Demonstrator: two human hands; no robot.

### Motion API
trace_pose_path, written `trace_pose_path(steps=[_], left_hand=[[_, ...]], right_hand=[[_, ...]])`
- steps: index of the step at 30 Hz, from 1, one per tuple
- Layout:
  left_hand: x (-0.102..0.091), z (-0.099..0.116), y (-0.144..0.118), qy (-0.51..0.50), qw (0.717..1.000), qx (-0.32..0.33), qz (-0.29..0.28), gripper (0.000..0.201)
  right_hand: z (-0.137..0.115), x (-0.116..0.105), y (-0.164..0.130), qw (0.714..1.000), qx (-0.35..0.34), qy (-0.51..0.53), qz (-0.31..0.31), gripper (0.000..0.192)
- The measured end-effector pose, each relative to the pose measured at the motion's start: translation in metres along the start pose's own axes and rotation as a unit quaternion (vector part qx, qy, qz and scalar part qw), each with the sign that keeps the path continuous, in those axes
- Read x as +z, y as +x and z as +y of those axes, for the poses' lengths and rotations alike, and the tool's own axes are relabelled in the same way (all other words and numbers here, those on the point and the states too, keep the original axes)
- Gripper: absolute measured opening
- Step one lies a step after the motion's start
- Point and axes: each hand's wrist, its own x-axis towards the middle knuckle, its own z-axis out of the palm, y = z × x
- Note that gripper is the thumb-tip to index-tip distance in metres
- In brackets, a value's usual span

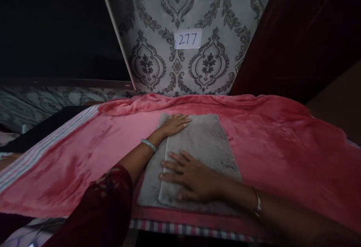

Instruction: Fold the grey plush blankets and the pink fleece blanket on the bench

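A grey plush cloth [203, 137], folded into layers, lies flat in the middle of a pink fleece blanket [270, 156]. Near its far left corner, my left hand [175, 124] rests palm down on the cloth with the fingers stretched to the right. Closer to me, my right hand [194, 177] lies over the near part, fingers spread and pointing left across the edge of the upper layer. Neither hand grips anything. What is under the palms is hidden.
Along the back, the blanket is bunched in a ridge [180, 102]. Behind it stands a patterned wall with a paper label [188, 39] reading 277. A dark screen [56, 28] is at the left, a dark red panel [293, 32] at the right.
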Motion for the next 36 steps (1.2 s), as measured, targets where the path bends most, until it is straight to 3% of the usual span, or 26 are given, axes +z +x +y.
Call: trace_pose_path(steps=[4,12,15,17,21,24,27,31,36], left_hand=[[0.000,-0.001,0.000,0.007,1.000,0.001,0.009,0.050],[0.000,0.001,-0.002,0.043,0.999,0.001,0.007,0.052],[-0.006,0.008,-0.003,0.074,0.997,-0.013,-0.003,0.052],[-0.011,0.017,-0.007,0.103,0.994,-0.026,-0.002,0.053],[-0.015,0.043,-0.026,0.101,0.995,0.009,0.025,0.053],[-0.010,0.056,-0.042,0.071,0.996,0.044,0.012,0.053],[0.001,0.059,-0.052,0.080,0.996,0.029,-0.007,0.053],[0.010,0.057,-0.058,0.100,0.995,0.017,0.005,0.053],[0.007,0.060,-0.057,0.112,0.994,0.019,0.000,0.053]], right_hand=[[-0.032,0.009,-0.006,0.998,-0.047,0.042,-0.022,0.068],[-0.067,0.014,-0.001,0.997,-0.007,0.075,-0.011,0.064],[-0.084,0.010,-0.005,0.993,-0.031,0.109,0.016,0.068],[-0.085,0.003,-0.013,0.992,-0.028,0.109,0.050,0.067],[-0.057,-0.013,-0.038,0.988,0.099,0.019,0.115,0.057],[-0.027,-0.011,-0.049,0.982,0.157,-0.047,0.094,0.059],[-0.016,0.004,-0.049,0.979,0.179,-0.076,0.056,0.063],[-0.038,0.025,-0.048,0.984,0.159,-0.065,0.042,0.064],[-0.085,0.042,-0.057,0.988,0.133,-0.005,0.084,0.071]])
